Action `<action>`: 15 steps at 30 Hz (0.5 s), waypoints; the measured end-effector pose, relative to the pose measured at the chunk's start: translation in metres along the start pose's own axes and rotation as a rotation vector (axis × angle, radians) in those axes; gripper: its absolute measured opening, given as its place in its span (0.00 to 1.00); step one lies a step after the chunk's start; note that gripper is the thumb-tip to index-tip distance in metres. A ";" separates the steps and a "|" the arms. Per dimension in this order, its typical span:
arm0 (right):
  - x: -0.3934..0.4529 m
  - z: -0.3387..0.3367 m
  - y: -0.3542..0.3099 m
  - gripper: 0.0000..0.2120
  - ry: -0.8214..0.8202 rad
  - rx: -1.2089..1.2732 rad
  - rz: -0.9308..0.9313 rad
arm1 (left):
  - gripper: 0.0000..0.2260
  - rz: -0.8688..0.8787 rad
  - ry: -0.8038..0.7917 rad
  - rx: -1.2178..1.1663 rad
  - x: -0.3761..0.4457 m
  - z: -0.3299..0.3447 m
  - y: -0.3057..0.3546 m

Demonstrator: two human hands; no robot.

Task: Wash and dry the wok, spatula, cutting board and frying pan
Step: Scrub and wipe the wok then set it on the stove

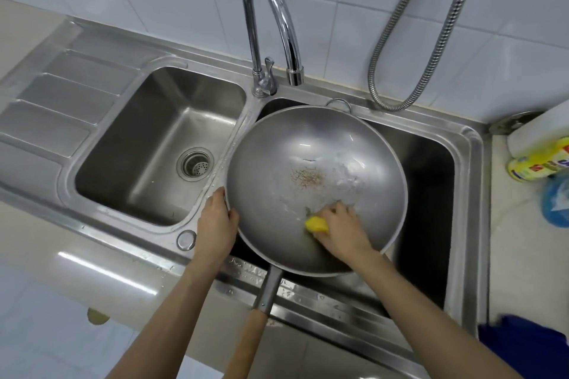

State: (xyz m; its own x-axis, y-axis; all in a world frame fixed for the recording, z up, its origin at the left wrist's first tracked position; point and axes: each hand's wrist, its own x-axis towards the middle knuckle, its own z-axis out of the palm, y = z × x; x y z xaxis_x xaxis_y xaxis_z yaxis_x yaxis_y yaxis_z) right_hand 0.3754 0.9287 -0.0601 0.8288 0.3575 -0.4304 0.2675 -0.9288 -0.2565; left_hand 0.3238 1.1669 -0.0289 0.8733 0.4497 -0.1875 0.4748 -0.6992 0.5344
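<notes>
A large steel wok (pixel 308 144) lies tilted over the right sink basin (pixel 431 181), its wooden handle pointing toward me. Brown residue and white suds mark its inner bottom. My left hand (pixel 217 221) grips the wok's left rim. My right hand (pixel 340 228) holds a yellow sponge (pixel 316 224) pressed against the near inner wall of the wok. The spatula, cutting board and frying pan are out of sight.
The left basin (pixel 147 144) has a drain strainer, with a ribbed drainboard (pixel 61 95) beyond it. A chrome tap (pixel 271 24) arches over the wok's far rim. A metal hose (pixel 409 40) hangs on the tiled wall. Bottles (pixel 538 160) and a blue cloth (pixel 529 344) sit at right.
</notes>
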 end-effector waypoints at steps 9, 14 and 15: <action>-0.014 -0.010 0.010 0.24 -0.135 -0.031 -0.210 | 0.13 0.010 0.021 -0.011 0.000 0.000 -0.002; 0.024 -0.044 0.078 0.21 0.151 -0.474 -0.122 | 0.15 -0.017 0.020 -0.055 -0.001 -0.001 0.000; 0.033 -0.048 0.083 0.21 0.217 -0.521 -0.109 | 0.16 -0.035 0.017 -0.070 -0.001 -0.001 0.000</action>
State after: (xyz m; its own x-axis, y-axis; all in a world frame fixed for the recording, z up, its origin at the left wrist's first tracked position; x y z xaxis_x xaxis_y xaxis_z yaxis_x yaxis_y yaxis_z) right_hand 0.4486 0.8585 -0.0543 0.8500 0.4767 -0.2242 0.5183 -0.8328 0.1944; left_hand 0.3232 1.1670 -0.0282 0.8538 0.4834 -0.1932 0.4959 -0.6425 0.5842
